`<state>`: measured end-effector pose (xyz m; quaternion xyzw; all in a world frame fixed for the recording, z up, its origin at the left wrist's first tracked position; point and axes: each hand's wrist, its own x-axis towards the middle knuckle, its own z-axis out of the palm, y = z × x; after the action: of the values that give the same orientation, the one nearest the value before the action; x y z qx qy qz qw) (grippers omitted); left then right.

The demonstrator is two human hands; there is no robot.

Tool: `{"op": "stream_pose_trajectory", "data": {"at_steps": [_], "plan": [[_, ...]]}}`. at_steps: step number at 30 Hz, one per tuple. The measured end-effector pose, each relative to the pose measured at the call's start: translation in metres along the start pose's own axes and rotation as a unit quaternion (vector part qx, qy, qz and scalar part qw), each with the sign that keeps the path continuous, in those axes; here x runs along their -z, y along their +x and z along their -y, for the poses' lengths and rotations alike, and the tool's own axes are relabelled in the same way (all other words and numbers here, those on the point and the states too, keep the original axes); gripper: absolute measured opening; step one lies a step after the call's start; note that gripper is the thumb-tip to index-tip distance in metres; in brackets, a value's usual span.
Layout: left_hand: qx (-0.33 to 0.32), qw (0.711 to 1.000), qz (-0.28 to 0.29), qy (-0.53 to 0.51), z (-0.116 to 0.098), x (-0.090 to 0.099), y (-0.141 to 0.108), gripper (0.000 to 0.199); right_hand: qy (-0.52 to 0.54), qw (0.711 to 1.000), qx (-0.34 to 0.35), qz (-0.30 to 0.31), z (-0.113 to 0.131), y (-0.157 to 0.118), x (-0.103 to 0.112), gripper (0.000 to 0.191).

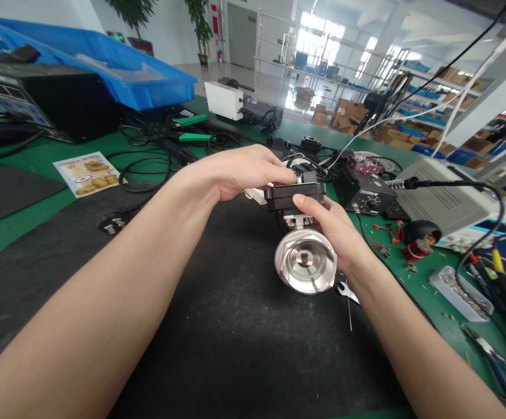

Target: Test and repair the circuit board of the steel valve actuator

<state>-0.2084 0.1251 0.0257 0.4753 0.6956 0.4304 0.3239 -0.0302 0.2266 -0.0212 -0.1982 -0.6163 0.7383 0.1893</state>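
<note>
Housing [284, 201] in right hand [332, 226], fingers mostly hidden; fingertips of left hand [250, 169] unclear.

Black housing [284, 201] and bright silver fitting [296, 279] over a black mat [235, 326] on a green bench [300, 129]
Toward the bench's far left corner, a blue bin [148, 92] and a black box [89, 105]; nearer, a pale card [91, 174] patterned with brown and yellow food pictures, and green tool handles [194, 138]; by the far edge, a white box [224, 102] and dark grey cylinder [259, 112]; toward the right edge, a beige instrument [438, 201] with dotted vent rows, a black unit [362, 195] with white lettering, a red bundle [415, 250] banded in yellow, a white tray [475, 314] and blue-handled pliers [503, 378]
</note>
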Motion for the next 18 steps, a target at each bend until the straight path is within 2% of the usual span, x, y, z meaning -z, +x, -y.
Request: {"op": "stream_pose_trajectory", "data": {"at_steps": [18], "plan": [[0.002, 1.000, 0.002, -0.006, 0.0000, -0.0005, 0.0001, 0.020, -0.005, 1.000, 0.008, -0.002, -0.0012, -0.0012, 0.0010, 0.047]]}}
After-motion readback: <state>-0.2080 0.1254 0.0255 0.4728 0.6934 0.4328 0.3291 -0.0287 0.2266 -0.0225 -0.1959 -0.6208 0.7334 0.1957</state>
